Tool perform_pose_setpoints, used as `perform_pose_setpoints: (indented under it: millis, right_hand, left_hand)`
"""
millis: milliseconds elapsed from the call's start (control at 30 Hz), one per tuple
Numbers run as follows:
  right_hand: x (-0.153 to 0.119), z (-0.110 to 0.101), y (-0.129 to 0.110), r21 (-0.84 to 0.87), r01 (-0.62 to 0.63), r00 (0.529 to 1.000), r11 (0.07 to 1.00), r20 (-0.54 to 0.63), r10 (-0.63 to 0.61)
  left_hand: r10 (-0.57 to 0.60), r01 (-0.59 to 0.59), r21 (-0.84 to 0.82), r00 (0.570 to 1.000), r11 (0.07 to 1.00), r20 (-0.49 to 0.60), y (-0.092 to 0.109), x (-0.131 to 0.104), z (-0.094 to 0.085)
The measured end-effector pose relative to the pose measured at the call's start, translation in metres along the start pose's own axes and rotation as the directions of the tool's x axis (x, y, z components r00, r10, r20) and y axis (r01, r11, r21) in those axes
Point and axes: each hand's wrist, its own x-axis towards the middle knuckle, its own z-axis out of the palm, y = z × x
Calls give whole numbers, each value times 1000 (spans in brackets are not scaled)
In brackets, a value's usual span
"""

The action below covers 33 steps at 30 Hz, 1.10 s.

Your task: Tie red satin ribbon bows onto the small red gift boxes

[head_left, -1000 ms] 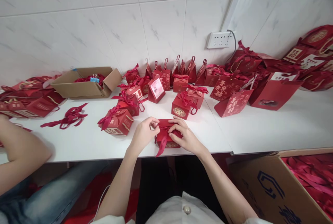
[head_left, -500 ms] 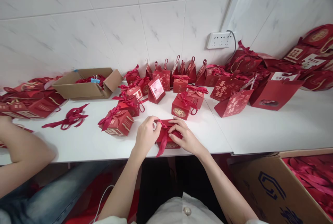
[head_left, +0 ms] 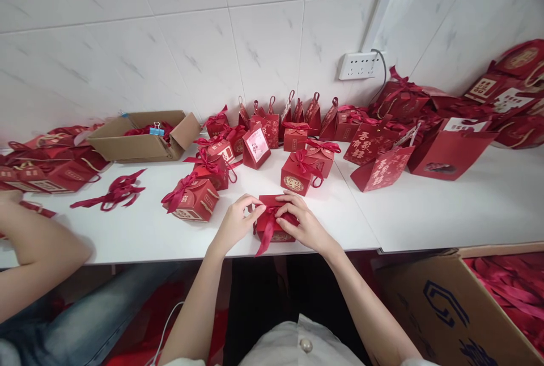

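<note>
We record both hands at the near edge of a white tabletop point(head_left: 340, 221), the working piece set directly between them. This is a small red card box with gold print point(head_left: 281, 237) — it rests on the tabletop close to the edge, with a crimson satin ribbon point(head_left: 266, 234) across its top and one tail hanging down the front.

The left hand point(head_left: 238, 218) lies at the box's left side, thumb and forefinger pinched together on the ribbon near the top left corner. The right hand point(head_left: 302, 222) arches over the box's right side, fingers bent onto the top, the thumb beside the ribbon's middle; we cannot tell whether it grips ribbon or only steadies the card. The hands are apart, the ribbon's middle showing in the gap.

Just beyond the right hand we note a red card box with a round gold emblem point(head_left: 295, 177), upright. Left of the left hand sits a red card box with tan cord handles point(head_left: 196, 203); farther left, a loose heap of crimson ribbon point(head_left: 117, 191) — well apart from both hands.
</note>
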Motion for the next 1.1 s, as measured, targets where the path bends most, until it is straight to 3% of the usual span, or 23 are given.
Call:
perform_pose_setpoints:
  millis: [167, 267, 433, 567, 667, 867, 967, 1100]
  right_hand:
    - [-1, -1, 0, -51, 23, 1000, 998, -2, -23]
    - [-6, -3, -3, -191, 97, 990, 977, -86, -115]
    - [-20, 10, -18, -476, 260, 917, 840, -151, -369]
    - [-23, 36, -25, -580, 189, 897, 793, -227, -379]
    - [-23, 51, -23, -583, 130, 882, 802, -302, -362]
    - [-24, 56, -21, -550, 119, 903, 826, -287, -321]
    - [-23, 53, -23, -458, 111, 889, 882, -351, -294]
    - [-23, 47, -24, -286, 174, 898, 942, -346, -271]
  left_hand:
    - [-60, 62, 24, 995, 998, -84, -4, 1, 9]
    - [-58, 62, 31, 992, 998, -111, -7, -1, 11]
    - [63, -63, -89, 998, 994, -3, -12, 0, 10]
    - [112, -86, -245, 989, 966, 95, -14, 8, 14]
    - [77, -43, -300, 992, 953, 100, -15, 12, 19]
    - [-27, 44, -329, 998, 943, 55, -14, 13, 24]
    - [-82, 91, -378, 996, 921, 40, -12, 13, 27]
    - [-141, 135, -405, 990, 904, 16, -10, 14, 31]
